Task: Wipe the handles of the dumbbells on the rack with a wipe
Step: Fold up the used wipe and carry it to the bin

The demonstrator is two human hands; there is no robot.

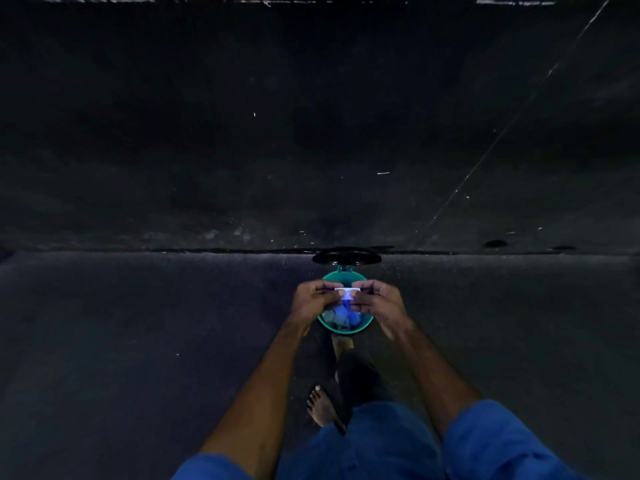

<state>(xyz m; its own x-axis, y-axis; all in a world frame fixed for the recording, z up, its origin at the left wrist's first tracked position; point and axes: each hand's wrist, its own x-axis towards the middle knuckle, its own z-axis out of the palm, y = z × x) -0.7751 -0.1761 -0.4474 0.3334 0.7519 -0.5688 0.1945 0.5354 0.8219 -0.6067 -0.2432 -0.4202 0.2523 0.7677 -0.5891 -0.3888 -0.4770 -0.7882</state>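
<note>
Head view, looking almost straight down in dim light: two bare forearms reach forward from blue sleeves (498, 441) and meet over a small teal bin (360, 325) standing on a dark floor (138, 323). Left hand (313, 299) and right hand (375, 299) are level with each other, nearly touching, and together hold a small white wipe (346, 292) stretched between them. Fingertips and thumb of each hand are curled in and pinch one end of the wipe, left hand on its left end, right hand on its right end. The wipe sits directly above the open mouth of the bin, not inside it. Crumpled pale blue and white scraps (341, 315) lie in the bin. The bin's black lid (346, 255) stands open at its far side, against the foot of a dark, scuffed wall (311, 116). Nearer the camera, a bare foot (323, 407) rests on the floor just below the bin, beside blue shorts (381, 441). Dumbbells and rack are out of view.
</note>
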